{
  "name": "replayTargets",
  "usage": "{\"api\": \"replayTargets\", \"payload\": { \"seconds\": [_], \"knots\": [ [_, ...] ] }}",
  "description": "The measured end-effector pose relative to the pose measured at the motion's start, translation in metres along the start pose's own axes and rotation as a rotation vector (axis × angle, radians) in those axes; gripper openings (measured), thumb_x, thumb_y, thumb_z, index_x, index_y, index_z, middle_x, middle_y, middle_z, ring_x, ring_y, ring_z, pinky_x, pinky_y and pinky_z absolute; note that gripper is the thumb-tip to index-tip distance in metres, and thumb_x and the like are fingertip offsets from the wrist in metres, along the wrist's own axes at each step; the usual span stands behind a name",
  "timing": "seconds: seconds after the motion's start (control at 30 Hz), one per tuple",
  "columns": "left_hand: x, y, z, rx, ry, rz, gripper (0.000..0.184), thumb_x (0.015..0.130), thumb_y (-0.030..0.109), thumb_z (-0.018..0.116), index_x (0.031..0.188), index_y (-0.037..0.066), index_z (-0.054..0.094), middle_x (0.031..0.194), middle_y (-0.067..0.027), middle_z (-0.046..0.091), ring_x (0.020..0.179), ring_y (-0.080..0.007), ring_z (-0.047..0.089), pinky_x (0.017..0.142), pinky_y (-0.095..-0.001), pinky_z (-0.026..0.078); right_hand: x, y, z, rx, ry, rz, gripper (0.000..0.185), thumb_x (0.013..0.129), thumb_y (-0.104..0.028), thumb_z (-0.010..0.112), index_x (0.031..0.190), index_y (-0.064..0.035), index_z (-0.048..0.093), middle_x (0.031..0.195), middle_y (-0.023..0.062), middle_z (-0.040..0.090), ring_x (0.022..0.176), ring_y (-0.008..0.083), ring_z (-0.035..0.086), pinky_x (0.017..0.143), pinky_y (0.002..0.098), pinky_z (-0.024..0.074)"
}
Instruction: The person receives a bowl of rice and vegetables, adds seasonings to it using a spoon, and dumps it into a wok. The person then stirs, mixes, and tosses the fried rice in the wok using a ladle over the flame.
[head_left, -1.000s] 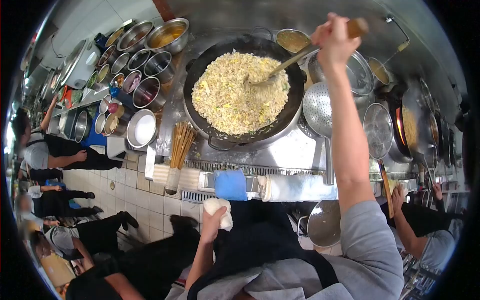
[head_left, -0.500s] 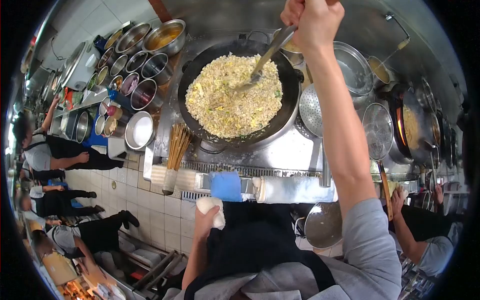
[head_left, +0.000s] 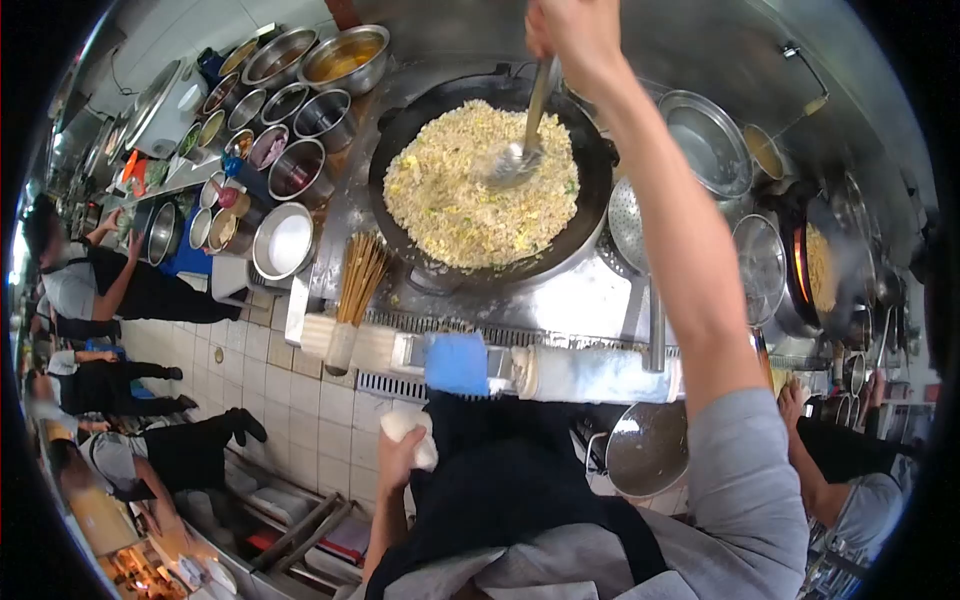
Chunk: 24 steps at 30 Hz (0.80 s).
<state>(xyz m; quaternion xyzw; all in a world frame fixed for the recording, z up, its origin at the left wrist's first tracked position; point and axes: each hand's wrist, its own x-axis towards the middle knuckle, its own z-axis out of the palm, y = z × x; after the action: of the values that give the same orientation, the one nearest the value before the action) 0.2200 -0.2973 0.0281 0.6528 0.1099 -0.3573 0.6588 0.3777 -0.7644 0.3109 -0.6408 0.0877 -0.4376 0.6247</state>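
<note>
Fried rice (head_left: 470, 215) with bits of egg and green fills a large black wok (head_left: 590, 225) on the steel stove. My right hand (head_left: 580, 40) is closed around the handle end of a metal ladle (head_left: 538, 105), high over the wok's far side. The ladle's bowl is blurred and rests in the rice right of centre. Low beside my apron, my left hand (head_left: 398, 460) grips a bunched white cloth (head_left: 408, 432).
A bamboo brush (head_left: 358, 290) leans at the stove's front edge near a blue cloth (head_left: 456, 362) and a rolled white towel (head_left: 600, 373). Metal bowls (head_left: 325, 115) crowd the left. A perforated skimmer (head_left: 628, 225) lies right of the wok. Co-workers stand on both sides.
My right hand has shifted left and slightly up, and the ladle now stands steeper. Its bowl has moved a little right in the rice. My left hand still holds the cloth, slightly lower.
</note>
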Motion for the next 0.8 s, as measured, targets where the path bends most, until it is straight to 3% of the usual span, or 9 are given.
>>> {"api": "replayTargets", "payload": {
  "seconds": [0.17,0.23,0.37,0.53,0.6,0.7,0.73,0.77,0.8],
  "knots": [
    [0.016,0.021,-0.008,0.003,-0.126,0.032,0.033,0.08,0.007,0.067,0.109,0.001,0.054,0.093,-0.0077,0.063,0.08,-0.0152,0.062,0.069,-0.0297,0.052,0.003,-0.036,0.012,0.123,0.097,-0.124,0.025,0.082,-0.013,0.06,0.062,-0.0097,0.047,0.048,-0.0029,0.044,0.034,0.0102,0.039,0.033,0.0265,0.0301],
    [0.023,0.03,-0.015,0.013,-0.127,0.027,0.033,0.08,0.007,0.068,0.109,0.001,0.054,0.093,-0.0078,0.063,0.08,-0.0151,0.062,0.069,-0.0295,0.052,-0.022,0.006,0.024,0.112,0.136,-0.157,0.023,0.084,-0.014,0.059,0.064,-0.0092,0.048,0.048,-0.0023,0.044,0.034,0.011,0.039,0.033,0.026,0.0313],
    [0.039,0.047,-0.039,-0.008,-0.118,0.03,0.033,0.079,0.005,0.067,0.109,0.0,0.054,0.093,-0.008,0.063,0.08,-0.0153,0.063,0.069,-0.0292,0.052,0.006,-0.008,0.054,-0.078,0.04,0.069,0.02,0.085,-0.016,0.058,0.068,-0.0067,0.052,0.048,-0.0009,0.044,0.034,0.0104,0.039,0.034,0.0257,0.0314],
    [0.053,0.065,-0.066,-0.066,-0.128,0.009,0.033,0.08,0.006,0.066,0.109,0.0,0.053,0.094,-0.0085,0.063,0.08,-0.0153,0.063,0.069,-0.0295,0.053,-0.046,-0.025,0.1,0.144,-0.086,-0.243,0.018,0.087,-0.014,0.056,0.072,-0.0072,0.05,0.05,-0.0015,0.042,0.038,0.01,0.04,0.035,0.0264,0.0316],
    [0.063,0.071,-0.072,-0.068,-0.141,0.034,0.033,0.08,0.006,0.066,0.11,0.0,0.053,0.095,-0.0088,0.062,0.081,-0.0156,0.062,0.069,-0.03,0.053,-0.062,0.001,0.109,0.078,-0.305,-0.019,0.018,0.086,-0.014,0.057,0.072,-0.0083,0.048,0.051,-0.0017,0.042,0.042,0.0127,0.043,0.037,0.0279,0.0344],
    [0.079,0.073,-0.091,-0.096,-0.166,0.029,0.034,0.08,0.005,0.065,0.111,0.0,0.052,0.096,-0.0089,0.061,0.081,-0.0161,0.062,0.07,-0.0309,0.053,-0.026,-0.03,0.12,-0.146,-0.191,0.214,0.018,0.085,-0.016,0.058,0.073,-0.009,0.047,0.051,-0.0004,0.043,0.04,0.0127,0.042,0.036,0.0284,0.0332],
    [0.08,0.078,-0.094,-0.128,-0.168,0.019,0.037,0.08,0.005,0.064,0.114,0.0,0.051,0.098,-0.0096,0.062,0.084,-0.0167,0.062,0.072,-0.0308,0.053,-0.015,-0.048,0.107,0.072,-0.251,0.321,0.02,0.083,-0.019,0.061,0.071,-0.0094,0.048,0.049,0.0,0.041,0.038,0.0133,0.041,0.036,0.0294,0.0332],
    [0.081,0.082,-0.097,-0.147,-0.173,0.011,0.038,0.081,0.005,0.064,0.115,0.0,0.051,0.099,-0.0099,0.062,0.085,-0.0169,0.063,0.072,-0.0309,0.053,-0.005,-0.04,0.083,0.129,-0.29,0.164,0.04,0.093,-0.022,0.05,0.058,-0.014,0.034,0.048,-0.0056,0.028,0.04,0.0077,0.027,0.043,0.028,0.0256],
    [0.079,0.085,-0.1,-0.167,-0.174,-0.002,0.038,0.081,0.005,0.064,0.116,0.0,0.051,0.1,-0.0102,0.062,0.086,-0.0172,0.063,0.073,-0.0309,0.053,-0.021,-0.066,0.085,0.019,-0.101,0.135,0.043,0.096,-0.024,0.048,0.058,-0.0159,0.03,0.05,-0.0069,0.024,0.04,0.0069,0.022,0.043,0.0272,0.0243]
  ]
}}
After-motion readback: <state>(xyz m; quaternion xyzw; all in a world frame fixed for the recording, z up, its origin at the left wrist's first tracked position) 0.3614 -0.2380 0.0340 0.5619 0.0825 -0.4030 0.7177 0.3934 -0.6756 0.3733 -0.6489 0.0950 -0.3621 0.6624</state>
